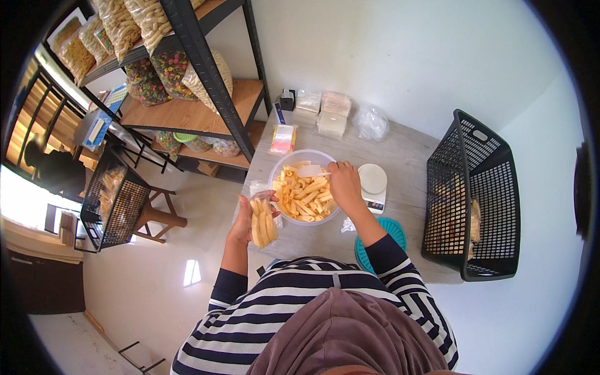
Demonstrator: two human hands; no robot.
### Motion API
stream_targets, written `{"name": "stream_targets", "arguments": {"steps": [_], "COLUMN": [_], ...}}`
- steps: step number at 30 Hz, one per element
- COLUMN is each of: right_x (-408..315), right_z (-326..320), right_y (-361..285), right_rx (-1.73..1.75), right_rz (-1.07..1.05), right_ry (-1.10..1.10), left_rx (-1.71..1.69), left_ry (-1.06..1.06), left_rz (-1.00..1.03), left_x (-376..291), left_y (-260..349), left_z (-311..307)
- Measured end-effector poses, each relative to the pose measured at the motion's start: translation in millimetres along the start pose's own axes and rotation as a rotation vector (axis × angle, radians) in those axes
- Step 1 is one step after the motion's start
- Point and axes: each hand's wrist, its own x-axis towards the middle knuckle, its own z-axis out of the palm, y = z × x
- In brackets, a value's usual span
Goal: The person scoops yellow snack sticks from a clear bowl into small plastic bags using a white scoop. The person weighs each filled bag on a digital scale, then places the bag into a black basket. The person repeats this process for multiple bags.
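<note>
My left hand (pixel 243 216) grips a clear plastic bag (pixel 264 224) partly filled with pale yellow stick snacks. Close to it stands a round translucent plastic tub (pixel 338 212), holding many more tube-shaped snacks (pixel 303 193). Over the tub's right rim, my right hand (pixel 344 185) holds a white plastic scoop (pixel 310 171) by its handle. The scoop's blade rests among the snacks at the tub's far side. Just right of that hand is a white digital kitchen scale (pixel 373 180) with a round pan. My right forearm passes above a teal slotted lid (pixel 396 232).
A tall black plastic basket (pixel 492 197) with bagged snacks stands at the table's right. Stacks of clear bags (pixel 333 115) and a pack of labels (pixel 283 139) lie by the wall. Left are a metal shelf (pixel 187 110) and another black basket (pixel 115 211) on a brown stool (pixel 159 215).
</note>
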Motion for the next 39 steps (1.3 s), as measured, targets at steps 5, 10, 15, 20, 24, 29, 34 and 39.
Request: {"name": "stream_targets", "arguments": {"steps": [5, 10, 15, 20, 24, 29, 34, 39], "right_x": [12, 16, 17, 8, 7, 14, 1, 1], "right_z": [-5, -6, -45, -28, -22, -37, -15, -15], "right_y": [-1, 9, 10, 2, 0, 4, 4, 3], "right_rx": [0.209, 0.384, 0.415, 0.447, 0.499, 0.483, 0.552, 0.627], "right_rz": [-0.121, -0.263, -0.185, -0.303, -0.371, -0.274, -0.189, 0.085], "right_ry": [0.131, -0.004, -0.050, -0.025, -0.111, -0.207, -0.283, -0.345], "left_rx": [0.027, 0.028, 0.047, 0.064, 0.061, 0.084, 0.046, 0.076], "left_ry": [-0.006, -0.049, -0.039, -0.048, -0.051, -0.040, -0.075, -0.079], "left_rz": [-0.005, 0.018, 0.028, 0.017, 0.019, 0.003, 0.013, 0.038], "left_x": [-2, 0, -1, 2, 1, 0, 2, -1], "left_y": [-1, -4, -6, -4, -4, -6, -8, -9], "left_z": [0, -3, -3, -2, -2, -5, -7, -2]}}
